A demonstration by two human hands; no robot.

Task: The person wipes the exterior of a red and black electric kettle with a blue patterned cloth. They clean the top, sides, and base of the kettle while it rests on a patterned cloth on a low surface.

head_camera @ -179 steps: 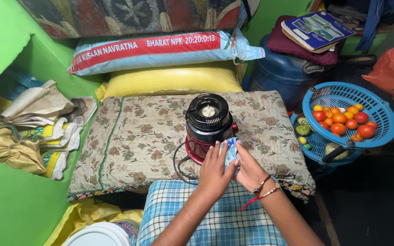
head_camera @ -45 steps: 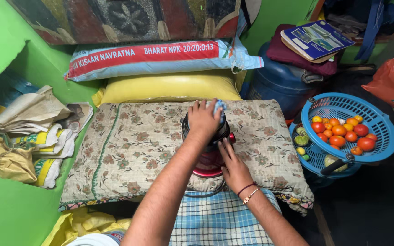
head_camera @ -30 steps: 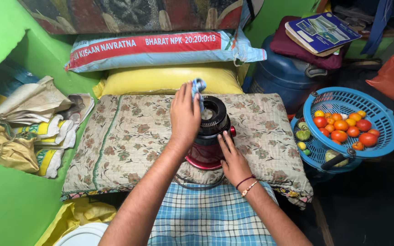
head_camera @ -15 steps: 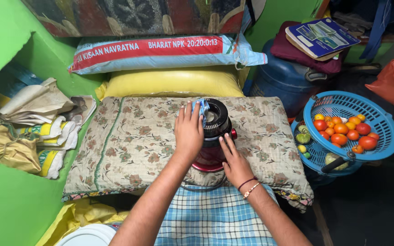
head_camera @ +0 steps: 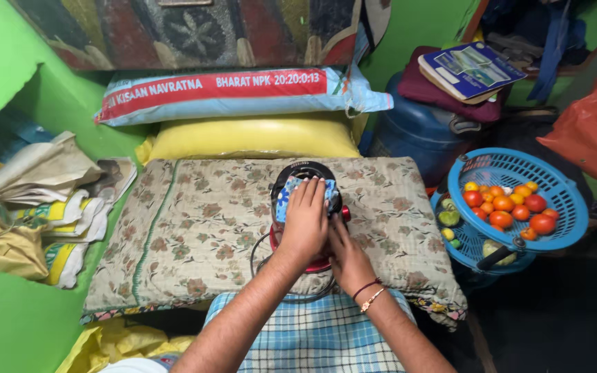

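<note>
At frame centre we press a blue cloth (head_camera: 303, 190) flat onto the red mixer base (head_camera: 303, 207) with our left hand (head_camera: 305, 222), our right hand (head_camera: 345, 254) gripping its side; wiping seems midway, the lower body likely next.

We see a mixer base (head_camera: 305, 207) with a red body and black round top standing upright on a floral cushion, near its middle front. A small blue patterned cloth (head_camera: 291, 188) lies pressed flat over the black top, covering most of it. A dark cord (head_camera: 260, 252) loops from the base's lower left side.
</note>
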